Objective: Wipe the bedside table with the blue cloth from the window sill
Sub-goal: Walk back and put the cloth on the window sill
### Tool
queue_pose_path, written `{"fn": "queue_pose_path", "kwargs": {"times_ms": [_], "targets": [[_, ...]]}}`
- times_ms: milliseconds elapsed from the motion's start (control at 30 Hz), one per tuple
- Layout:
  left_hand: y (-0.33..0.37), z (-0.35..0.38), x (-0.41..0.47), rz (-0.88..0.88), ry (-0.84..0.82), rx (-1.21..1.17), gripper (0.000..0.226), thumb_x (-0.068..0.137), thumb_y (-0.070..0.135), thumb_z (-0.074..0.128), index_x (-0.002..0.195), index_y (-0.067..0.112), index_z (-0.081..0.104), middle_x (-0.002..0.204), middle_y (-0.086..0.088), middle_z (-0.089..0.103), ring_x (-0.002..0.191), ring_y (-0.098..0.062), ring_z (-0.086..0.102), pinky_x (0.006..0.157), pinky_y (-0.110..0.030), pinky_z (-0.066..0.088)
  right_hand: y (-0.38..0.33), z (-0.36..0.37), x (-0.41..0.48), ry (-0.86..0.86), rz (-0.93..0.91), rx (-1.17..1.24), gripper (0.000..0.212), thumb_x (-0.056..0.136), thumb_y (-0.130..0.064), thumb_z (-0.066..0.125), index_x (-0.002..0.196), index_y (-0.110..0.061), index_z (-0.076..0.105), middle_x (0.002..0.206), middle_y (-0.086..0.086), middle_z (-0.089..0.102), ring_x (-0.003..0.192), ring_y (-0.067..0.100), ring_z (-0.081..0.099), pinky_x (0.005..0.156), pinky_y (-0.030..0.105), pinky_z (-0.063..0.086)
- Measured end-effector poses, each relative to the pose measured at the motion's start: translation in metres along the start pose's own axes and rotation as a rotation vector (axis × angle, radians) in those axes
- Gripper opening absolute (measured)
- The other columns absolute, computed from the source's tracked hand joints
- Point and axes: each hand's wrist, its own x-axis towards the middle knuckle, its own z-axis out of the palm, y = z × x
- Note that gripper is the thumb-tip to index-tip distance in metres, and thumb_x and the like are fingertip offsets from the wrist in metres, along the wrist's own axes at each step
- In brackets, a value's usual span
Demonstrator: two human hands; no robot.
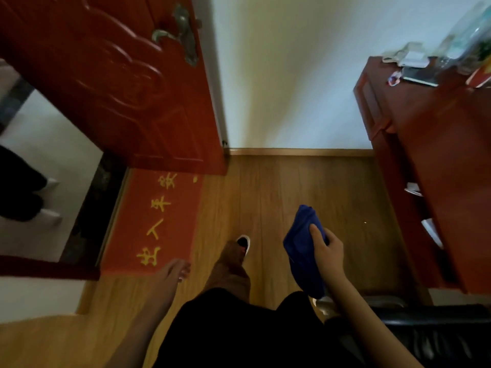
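Note:
The blue cloth hangs bunched from my right hand, which grips it from the right side above the wooden floor. My left hand hangs loose at my side with the fingers apart and nothing in it. A red-brown wooden cabinet stands against the wall at the right; whether it is the bedside table I cannot tell. The window sill is out of view.
A red door stands open at the left over a red doormat with yellow characters. Clutter lies on the cabinet's far end. A black chair is at the lower right. Another person's dark legs show beyond the doorway.

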Motion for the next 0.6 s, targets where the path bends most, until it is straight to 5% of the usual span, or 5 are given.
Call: {"fn": "queue_pose_path", "kwargs": {"times_ms": [200, 367, 600], "targets": [[0.158, 0.031, 0.153, 0.17, -0.239, 0.242, 0.029, 0.102, 0.027, 0.045, 0.09, 0.019, 0.07, 0.093, -0.003, 0.071, 0.09, -0.025, 0.065, 0.083, -0.042, 0.049, -0.04, -0.011, 0.083, 0.318, 0.094, -0.017, 0.036, 0.097, -0.028, 0.054, 0.069, -0.006, 0.053, 0.06, 0.005, 0.052, 0.049, 0.007, 0.047, 0.049, 0.018, 0.039], [0.302, 0.104, 0.232, 0.403, -0.487, 0.394, 0.026, 0.102, 0.018, 0.044, 0.09, 0.015, 0.066, 0.09, -0.003, 0.067, 0.083, -0.018, 0.061, 0.07, -0.021, 0.046, -0.059, -0.034, 0.112, 0.587, 0.223, 0.056, 0.032, 0.097, -0.032, 0.054, 0.074, -0.01, 0.06, 0.067, 0.009, 0.058, 0.061, 0.024, 0.053, 0.054, 0.031, 0.038], [0.391, 0.232, 0.275, 0.562, -0.752, 0.604, 0.026, 0.103, 0.025, 0.042, 0.088, 0.031, 0.062, 0.094, 0.003, 0.067, 0.089, -0.011, 0.062, 0.08, -0.027, 0.052, -0.057, -0.063, 0.136, 0.901, 0.401, 0.207, 0.028, 0.095, -0.034, 0.057, 0.082, -0.01, 0.063, 0.081, 0.017, 0.065, 0.072, 0.03, 0.061, 0.066, 0.04, 0.047]]}}
